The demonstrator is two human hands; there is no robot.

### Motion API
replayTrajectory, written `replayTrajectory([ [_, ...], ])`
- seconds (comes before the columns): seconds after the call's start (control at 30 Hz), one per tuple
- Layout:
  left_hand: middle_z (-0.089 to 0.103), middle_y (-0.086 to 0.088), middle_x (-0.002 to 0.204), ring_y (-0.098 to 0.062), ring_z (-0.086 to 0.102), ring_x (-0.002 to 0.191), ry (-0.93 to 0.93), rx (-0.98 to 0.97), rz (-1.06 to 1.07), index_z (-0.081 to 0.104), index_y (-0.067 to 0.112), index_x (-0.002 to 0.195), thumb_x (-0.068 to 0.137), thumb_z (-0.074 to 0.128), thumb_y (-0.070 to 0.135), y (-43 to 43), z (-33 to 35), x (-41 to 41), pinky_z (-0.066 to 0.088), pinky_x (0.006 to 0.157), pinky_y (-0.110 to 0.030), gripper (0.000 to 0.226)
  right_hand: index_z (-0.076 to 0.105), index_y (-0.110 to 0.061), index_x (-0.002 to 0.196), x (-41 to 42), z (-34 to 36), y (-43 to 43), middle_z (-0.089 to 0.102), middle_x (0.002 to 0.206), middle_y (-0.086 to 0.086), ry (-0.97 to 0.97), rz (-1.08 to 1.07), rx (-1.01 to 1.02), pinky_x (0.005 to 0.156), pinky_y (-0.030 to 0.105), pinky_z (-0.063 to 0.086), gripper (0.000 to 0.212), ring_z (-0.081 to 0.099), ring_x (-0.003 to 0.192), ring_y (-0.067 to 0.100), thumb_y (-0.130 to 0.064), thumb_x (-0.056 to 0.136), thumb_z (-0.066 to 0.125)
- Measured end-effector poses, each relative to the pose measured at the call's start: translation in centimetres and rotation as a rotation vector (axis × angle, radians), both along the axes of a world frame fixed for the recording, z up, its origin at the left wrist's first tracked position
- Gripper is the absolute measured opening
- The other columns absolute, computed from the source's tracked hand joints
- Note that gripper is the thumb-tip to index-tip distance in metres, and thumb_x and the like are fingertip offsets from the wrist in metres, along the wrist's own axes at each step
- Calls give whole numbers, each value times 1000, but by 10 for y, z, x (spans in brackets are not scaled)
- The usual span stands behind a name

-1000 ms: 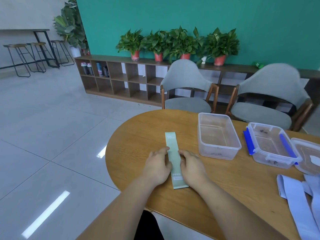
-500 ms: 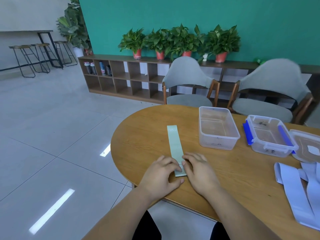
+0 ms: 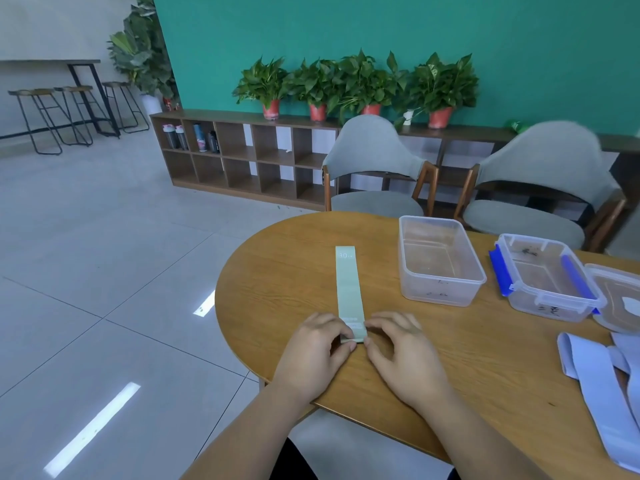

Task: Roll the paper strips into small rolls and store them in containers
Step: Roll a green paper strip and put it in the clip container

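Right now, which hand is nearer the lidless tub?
Right. The right hand sits left of the tub, nearer the table edge; the left hand is farther left, across the strip.

One green strip (image 3: 348,285), two containers (image 3: 439,293) — two chairs (image 3: 372,150)

strip (image 3: 348,289): pale green, white print | table (image 3: 277,271): brown woodgrain | tub (image 3: 436,296): clear | box (image 3: 550,306): clear, blue clips | right-edge strips (image 3: 595,386): pale lilac | wall (image 3: 346,26): teal | pots (image 3: 271,110): red
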State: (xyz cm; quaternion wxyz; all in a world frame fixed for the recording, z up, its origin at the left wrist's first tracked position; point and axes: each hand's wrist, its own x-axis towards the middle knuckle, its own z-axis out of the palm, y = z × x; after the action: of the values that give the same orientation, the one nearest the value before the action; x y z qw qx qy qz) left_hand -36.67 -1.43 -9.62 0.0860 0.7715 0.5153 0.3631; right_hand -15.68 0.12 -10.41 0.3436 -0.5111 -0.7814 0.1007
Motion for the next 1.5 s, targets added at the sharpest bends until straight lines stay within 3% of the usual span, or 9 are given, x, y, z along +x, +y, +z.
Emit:
replayTrajectory([
  [0.17,70,20,98,-2,63,101,-120,-52,-19,77,27,98,86,84,23,-1,1,-4,51,88,-21,15,79,-31,98,2,-5,1,68,105,-27,4,25,55,90,27,53,14,56,109,0,-29,84,81],
  [0.33,71,16,97,-2,64,98,-183,-85,-12,79,24,98,84,86,15,-5,5,-4,46,86,-8,18,80,-31,94,3,-5,-1,69,102,-26,3,22,80,87,30,54,12,58,104,2,-26,84,83],
  [0.5,70,20,98,-2,58,102,-127,-72,15,78,29,100,83,85,19,-7,5,-3,46,86,-13,20,79,-29,95,4,-4,-6,69,100,-24,-26,14,104,84,34,56,7,59,102,5,-27,88,80],
  [0.67,70,24,95,1,50,102,-92,-72,31,78,31,97,84,84,25,-6,7,-4,37,83,-7,16,80,-28,97,3,-1,-10,68,103,-23,-80,12,122,80,34,57,9,59,103,5,-26,88,80],
  [0.93,71,23,97,-3,54,104,-87,-66,20,79,30,92,85,82,22,-6,8,-4,44,88,-16,11,81,-27,102,2,0,-9,67,103,-23,-112,20,142,81,36,55,14,56,102,8,-25,89,80],
  [1.17,68,23,89,1,51,100,-96,-58,21,78,31,93,86,82,21,-9,11,-3,36,81,-7,13,81,-30,104,4,0,-8,67,96,-23,-35,26,109,76,34,55,13,56,96,5,-28,91,79],
  [1.3,62,33,84,4,52,101,-115,-78,42,79,31,94,86,83,20,-11,14,-3,36,80,-5,14,79,-33,109,5,0,-6,67,93,-24,-11,13,67,75,34,55,18,55,94,4,-30,91,78],
  [1.5,68,26,86,7,50,101,-157,-123,43,80,30,97,88,83,24,-11,16,-3,36,78,-3,11,75,-39,98,6,5,-7,68,84,-26,89,2,-34,73,19,46,18,56,91,-2,-27,87,82],
])
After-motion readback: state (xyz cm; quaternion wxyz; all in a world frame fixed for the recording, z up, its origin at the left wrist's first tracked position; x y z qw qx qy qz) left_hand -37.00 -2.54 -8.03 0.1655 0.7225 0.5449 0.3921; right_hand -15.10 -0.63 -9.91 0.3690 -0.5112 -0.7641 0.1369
